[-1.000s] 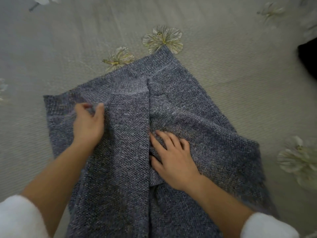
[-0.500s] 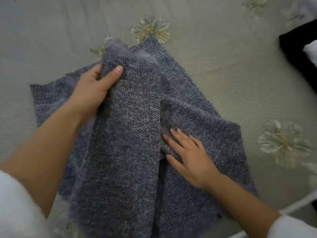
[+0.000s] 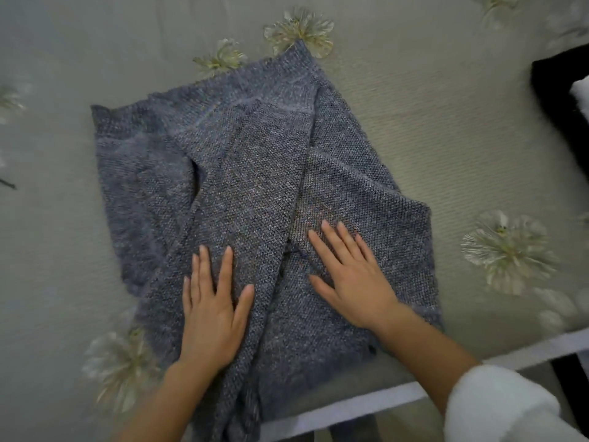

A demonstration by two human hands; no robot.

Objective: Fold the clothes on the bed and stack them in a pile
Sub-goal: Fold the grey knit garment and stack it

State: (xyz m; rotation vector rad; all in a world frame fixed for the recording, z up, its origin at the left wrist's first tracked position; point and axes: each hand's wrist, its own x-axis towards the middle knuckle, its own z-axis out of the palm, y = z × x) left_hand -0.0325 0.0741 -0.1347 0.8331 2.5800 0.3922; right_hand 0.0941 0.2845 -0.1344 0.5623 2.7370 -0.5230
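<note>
A grey-blue knitted garment [image 3: 255,173] lies spread on the bed, its left side folded over the middle as a long diagonal panel. My left hand [image 3: 213,307] rests flat on that folded panel near the front, fingers straight and spread. My right hand [image 3: 350,275] presses flat on the garment's right half, fingers straight. The near end of the garment hangs over the bed's front edge.
The bed cover [image 3: 430,116] is pale grey-green with cream flower prints. A dark item with something white on it [image 3: 564,100] lies at the right edge. The bed's white front border [image 3: 398,400] runs along the lower right.
My left hand lifted the garment's left side, carried it over the middle, let go and now lies flat on it. My right hand stayed pressed on the right half.
</note>
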